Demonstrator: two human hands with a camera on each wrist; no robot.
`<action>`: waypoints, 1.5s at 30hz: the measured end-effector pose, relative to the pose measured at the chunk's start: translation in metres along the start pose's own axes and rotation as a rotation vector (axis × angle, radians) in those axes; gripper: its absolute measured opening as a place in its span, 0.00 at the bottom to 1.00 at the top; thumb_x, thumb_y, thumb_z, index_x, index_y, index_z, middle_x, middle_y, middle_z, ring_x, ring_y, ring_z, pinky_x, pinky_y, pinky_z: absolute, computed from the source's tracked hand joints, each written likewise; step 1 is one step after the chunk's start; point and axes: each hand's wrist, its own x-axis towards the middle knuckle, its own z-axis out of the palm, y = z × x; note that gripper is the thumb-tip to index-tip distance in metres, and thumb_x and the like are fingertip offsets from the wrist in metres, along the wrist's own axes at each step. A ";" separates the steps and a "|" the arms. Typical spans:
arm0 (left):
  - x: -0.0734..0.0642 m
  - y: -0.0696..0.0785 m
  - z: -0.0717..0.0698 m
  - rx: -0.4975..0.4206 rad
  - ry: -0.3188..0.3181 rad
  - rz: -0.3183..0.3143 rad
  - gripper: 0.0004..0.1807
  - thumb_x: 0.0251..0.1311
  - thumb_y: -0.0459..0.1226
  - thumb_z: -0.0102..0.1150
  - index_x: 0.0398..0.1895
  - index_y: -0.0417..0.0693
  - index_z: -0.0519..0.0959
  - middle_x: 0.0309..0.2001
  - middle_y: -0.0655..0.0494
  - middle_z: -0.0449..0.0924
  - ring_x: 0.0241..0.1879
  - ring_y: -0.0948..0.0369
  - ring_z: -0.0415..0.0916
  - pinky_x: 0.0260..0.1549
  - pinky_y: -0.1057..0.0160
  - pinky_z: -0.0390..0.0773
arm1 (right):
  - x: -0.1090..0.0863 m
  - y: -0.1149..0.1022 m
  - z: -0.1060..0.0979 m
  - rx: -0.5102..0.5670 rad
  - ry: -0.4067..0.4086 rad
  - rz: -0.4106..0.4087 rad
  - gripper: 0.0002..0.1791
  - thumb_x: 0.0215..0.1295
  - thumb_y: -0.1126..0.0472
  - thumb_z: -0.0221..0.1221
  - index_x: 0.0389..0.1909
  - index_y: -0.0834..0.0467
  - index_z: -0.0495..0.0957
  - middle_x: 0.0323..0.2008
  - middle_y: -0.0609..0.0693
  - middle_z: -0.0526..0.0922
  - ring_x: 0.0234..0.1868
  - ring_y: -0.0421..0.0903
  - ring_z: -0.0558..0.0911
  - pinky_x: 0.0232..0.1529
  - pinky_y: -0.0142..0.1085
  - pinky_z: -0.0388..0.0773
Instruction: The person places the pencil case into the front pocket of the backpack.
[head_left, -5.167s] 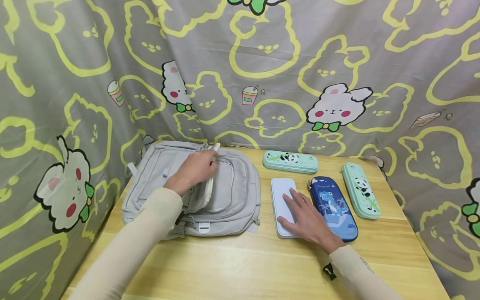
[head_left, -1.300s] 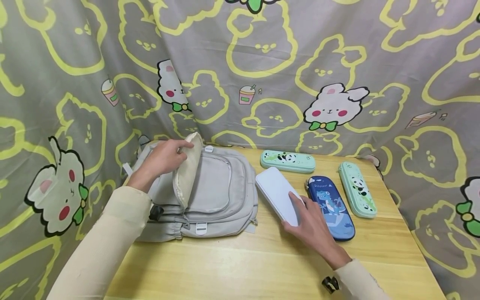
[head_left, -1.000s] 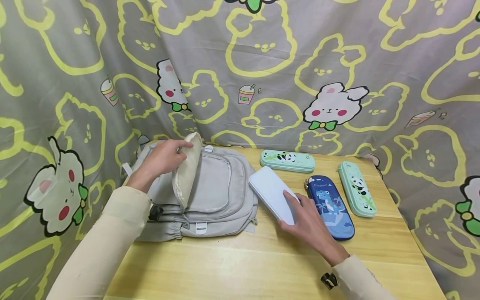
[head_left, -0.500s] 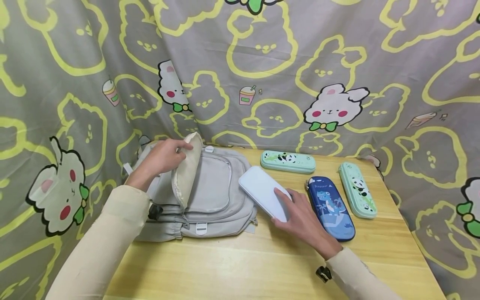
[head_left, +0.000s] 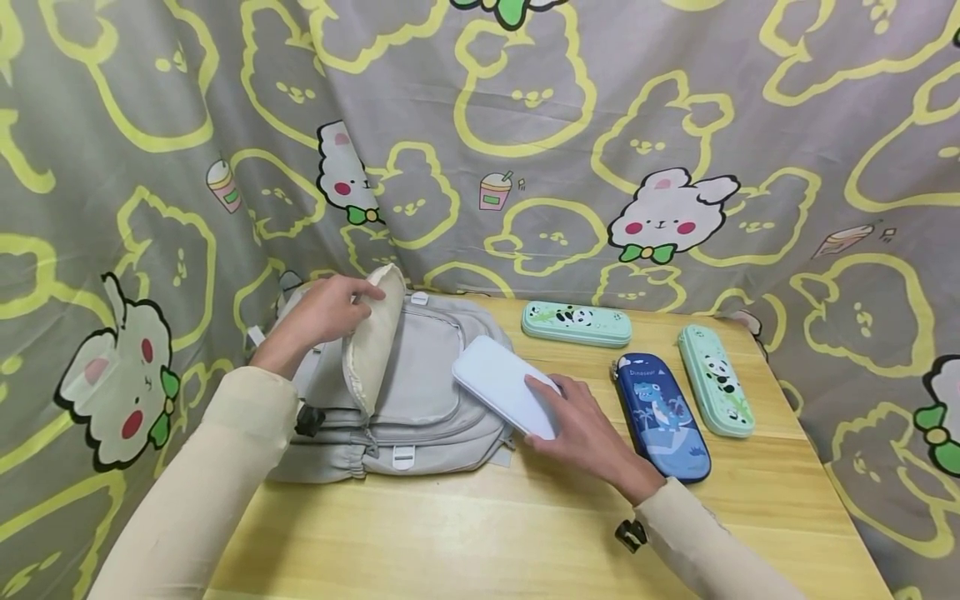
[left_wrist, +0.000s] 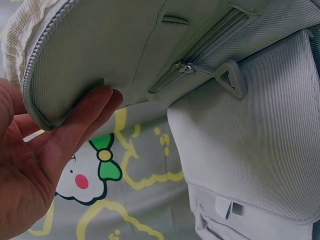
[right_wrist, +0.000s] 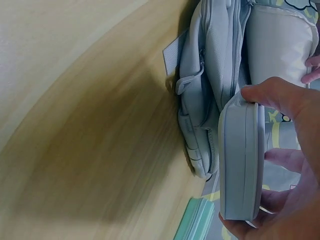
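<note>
Lifted clear of the worktop [head_left: 525,533] and carried leftward over the last second: white pencil case [head_left: 504,385], gripped at its near end by the right hand [head_left: 581,429], fingers [right_wrist: 272,95] and thumb curled around its edges. No longer beside the blue dinosaur case [head_left: 662,414], where it lay flat five seconds back; now hanging over the right edge of the grey backpack [head_left: 420,392], far end above the front pocket. Judged from that travel, heading for the opening held ready on the backpack's left side.

Long axis of the white case running diagonally, near end toward the wearer and right, far end pointing up-left at the backpack's raised flap [head_left: 372,337]; broad face tilted up toward the head camera, narrow side edge on show in the right wrist view.

Farther left on the backpack, left hand [head_left: 322,312] unchanged over the past second, fingers [left_wrist: 82,117] pinching the cream-lined flap and holding it upright, compartment open behind it.

Beyond the backpack to the right, two green panda cases [head_left: 576,323] [head_left: 716,379] lying untouched on the worktop, bunny-print curtain [head_left: 525,125] behind.
</note>
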 end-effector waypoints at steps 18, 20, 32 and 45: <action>0.001 0.000 0.000 0.009 -0.003 -0.006 0.27 0.74 0.32 0.46 0.71 0.44 0.82 0.68 0.35 0.76 0.17 0.63 0.58 0.20 0.63 0.64 | 0.020 -0.008 -0.009 0.042 -0.061 -0.020 0.50 0.59 0.48 0.77 0.83 0.51 0.69 0.75 0.66 0.71 0.69 0.63 0.73 0.62 0.59 0.78; 0.001 0.000 0.000 0.009 -0.001 -0.009 0.26 0.74 0.32 0.46 0.71 0.44 0.82 0.68 0.35 0.76 0.16 0.63 0.58 0.20 0.63 0.64 | 0.022 -0.009 -0.009 0.046 -0.065 -0.027 0.50 0.59 0.48 0.77 0.82 0.51 0.70 0.74 0.67 0.71 0.68 0.63 0.74 0.61 0.59 0.78; 0.004 0.000 0.001 0.005 -0.010 0.001 0.27 0.72 0.30 0.46 0.71 0.43 0.82 0.59 0.36 0.80 0.16 0.63 0.58 0.20 0.63 0.64 | 0.033 -0.016 -0.002 0.065 -0.146 -0.063 0.50 0.60 0.48 0.76 0.83 0.51 0.69 0.76 0.67 0.70 0.71 0.63 0.72 0.65 0.60 0.77; 0.004 0.001 0.001 -0.010 -0.017 -0.024 0.27 0.73 0.30 0.46 0.72 0.44 0.81 0.64 0.35 0.78 0.16 0.63 0.59 0.19 0.63 0.64 | 0.046 -0.025 0.002 0.064 -0.200 -0.096 0.49 0.59 0.48 0.76 0.82 0.49 0.70 0.77 0.66 0.69 0.70 0.61 0.73 0.64 0.58 0.76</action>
